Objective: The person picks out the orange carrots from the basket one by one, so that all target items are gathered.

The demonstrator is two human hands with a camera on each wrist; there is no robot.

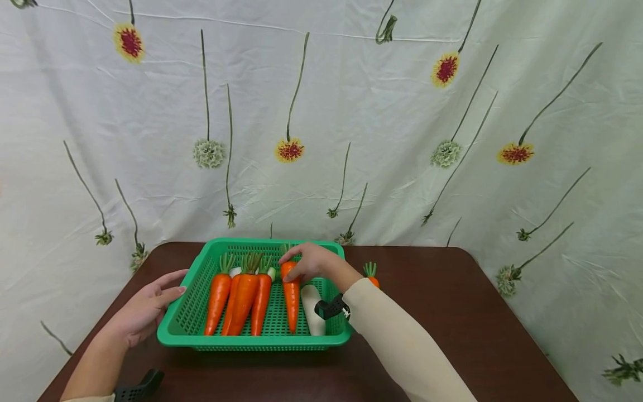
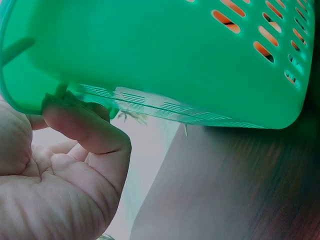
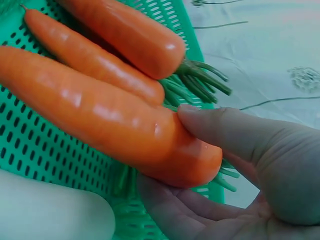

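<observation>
A green plastic basket (image 1: pixel 251 340) stands on the table, holding several orange carrots and a white radish (image 1: pixel 312 312). My left hand (image 1: pixel 145 307) grips the basket's left rim; in the left wrist view, a bent finger (image 2: pixel 85 125) touches the basket just under its edge. Over the basket's right half, my right hand (image 1: pixel 313 262) pinches a carrot (image 1: pixel 291 301) near its leafy top. The right wrist view shows the thumb on one side of this carrot (image 3: pixel 115 117) and fingers on the other. Whether its tip touches the basket floor, I cannot tell.
To the left in the basket lie more carrots (image 1: pixel 244 301), with pale vegetable ends (image 1: pixel 272 274) among their green tops. Another carrot (image 1: pixel 372 274) lies outside, right of the basket, partly behind my right forearm. A flower-patterned cloth (image 1: pixel 321 111) hangs behind the dark brown table (image 1: pixel 442 301).
</observation>
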